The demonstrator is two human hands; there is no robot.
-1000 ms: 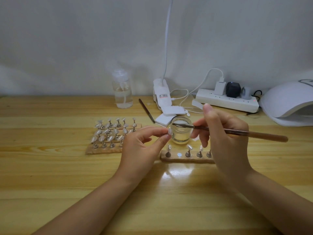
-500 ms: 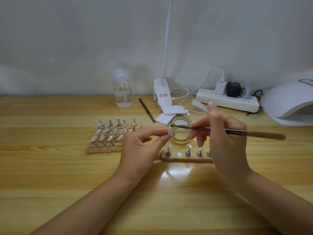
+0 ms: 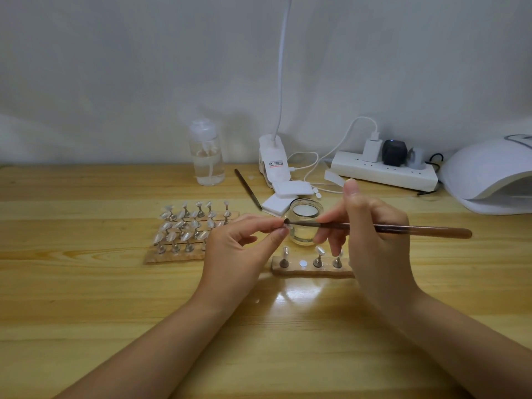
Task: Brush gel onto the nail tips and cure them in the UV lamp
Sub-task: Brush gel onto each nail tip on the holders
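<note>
My left hand [image 3: 239, 254] pinches a small clear nail tip [image 3: 286, 225] between thumb and forefinger, raised above the table. My right hand [image 3: 371, 240] grips a brown brush [image 3: 403, 229] that lies nearly level, its bristle end touching the held nail tip. Just behind the tip stands a small open glass jar [image 3: 305, 223] of clear gel. A wooden strip [image 3: 311, 270] in front of the jar carries a few nail tips on metal stands and one bare magnet spot. The white UV lamp [image 3: 489, 177] sits at the far right edge.
A wooden board [image 3: 172, 256] with several nail tips on stands lies to the left. Behind are a clear pump bottle [image 3: 206, 156], a second brush [image 3: 248, 188], white pads [image 3: 290, 188], a clip lamp base [image 3: 273, 162] and a power strip [image 3: 383, 171] with cables.
The brush has slid left from over the jar, so its bristles now touch the nail tip held by my left hand. My left hand has stayed almost still.
</note>
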